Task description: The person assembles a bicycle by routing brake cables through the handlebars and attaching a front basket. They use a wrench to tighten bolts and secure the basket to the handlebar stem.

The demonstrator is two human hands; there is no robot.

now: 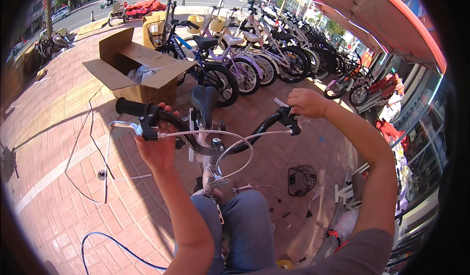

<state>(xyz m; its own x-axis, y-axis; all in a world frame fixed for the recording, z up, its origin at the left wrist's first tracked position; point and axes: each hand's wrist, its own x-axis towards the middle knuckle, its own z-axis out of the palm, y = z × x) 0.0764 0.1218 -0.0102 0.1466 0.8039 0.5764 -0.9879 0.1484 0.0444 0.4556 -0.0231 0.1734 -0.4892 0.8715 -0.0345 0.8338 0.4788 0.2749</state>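
Observation:
A black bicycle handlebar [252, 139] spans the middle of the view, on a pale frame between my knees. My left hand [157, 145] is wrapped round its left side, by a brake lever [126, 126] with a black bracket. A black rubber grip [131, 107] covers that end. My right hand [307, 102] is closed at the bar's right end, and its fingers hide that end. Beside it is another black brake bracket [293, 127]. Pale brake cables [247, 144] loop in front of the stem. A black saddle [204, 103] lies beyond the bar.
An opened cardboard box [152, 90] stands ahead on the left. Behind it, parked bicycles [245, 71] form a long row. A black wire basket [302, 180], a wrench [241, 188] and small parts lie on the paving. A blue cable [122, 245] curves at lower left.

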